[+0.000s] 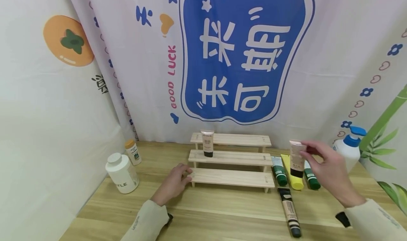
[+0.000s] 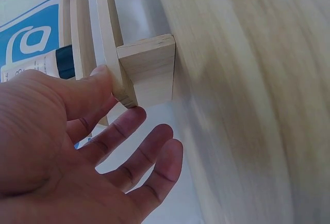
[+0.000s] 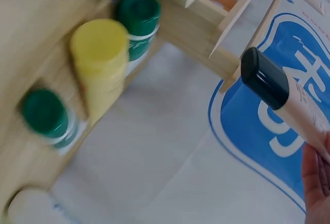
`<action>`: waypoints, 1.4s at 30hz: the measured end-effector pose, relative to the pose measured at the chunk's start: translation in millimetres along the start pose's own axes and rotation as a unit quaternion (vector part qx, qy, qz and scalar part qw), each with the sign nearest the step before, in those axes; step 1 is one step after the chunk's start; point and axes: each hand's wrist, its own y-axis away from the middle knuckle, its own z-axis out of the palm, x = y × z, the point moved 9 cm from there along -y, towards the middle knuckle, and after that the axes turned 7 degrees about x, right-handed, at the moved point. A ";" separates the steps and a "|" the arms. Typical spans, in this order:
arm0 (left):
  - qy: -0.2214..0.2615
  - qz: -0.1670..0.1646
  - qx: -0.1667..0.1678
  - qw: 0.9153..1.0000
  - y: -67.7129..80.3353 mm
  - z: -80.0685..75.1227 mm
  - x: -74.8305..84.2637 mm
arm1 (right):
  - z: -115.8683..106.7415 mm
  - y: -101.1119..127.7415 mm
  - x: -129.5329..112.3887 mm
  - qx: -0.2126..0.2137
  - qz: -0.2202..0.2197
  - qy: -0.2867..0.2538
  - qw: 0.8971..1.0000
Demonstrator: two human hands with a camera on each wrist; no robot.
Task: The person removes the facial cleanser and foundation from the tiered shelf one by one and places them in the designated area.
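Fingers [image 2: 129, 131] of the left hand [image 1: 174, 184] lie fairly straight and spread, tips touching the left end of the wooden step rack [image 1: 232, 159], w/ thumb against the edge of the lowest step; nothing gripped. Right hand [image 1: 329, 170] pinches a beige tube [image 1: 297, 158] by its upper end, black cap pointing down, held in the air just right of the rack, above the tubes lying on the counter [image 1: 222, 209].

Counts: rack has 3 steps, plain pale wood, flat slats. 1 BB tube [image 1: 207, 143] stands cap-down on the middle step, left side. On the counter, right of the rack: 2 green-capped tubes [image 1: 279, 170], 1 yellow tube [image 1: 294, 177] between them (all 3 side by side), plus 1 long beige-and-black tube [image 1: 290, 211] lying nearer the person. Left side: 1 white round jar [image 1: 122, 173], smooth plastic, and 1 small bottle w/ orange cap [image 1: 133, 151]. Far right: 1 white pump bottle w/ blue top [image 1: 348, 151]. Counter is light wood grain; printed cloth behind.
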 end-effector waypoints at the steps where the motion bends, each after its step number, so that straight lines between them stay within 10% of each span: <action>1: 0.000 -0.002 0.001 1.000 0.0 -0.5 -0.4 | -3.8 3.3 0.6 -0.007 0.002 -0.001 1.000; 12: 0.000 -0.003 0.004 1.000 1.1 -1.0 -3.7 | -13.4 55.9 20.6 -0.098 0.052 0.024 0.994; 22: -0.002 -0.010 0.003 1.000 1.3 0.0 -7.5 | 35.5 105.7 54.6 -0.351 0.200 0.009 0.915; 42: 0.000 -0.003 -0.003 1.000 0.3 0.3 -1.5 | 60.3 139.0 84.8 -0.398 0.296 0.010 0.868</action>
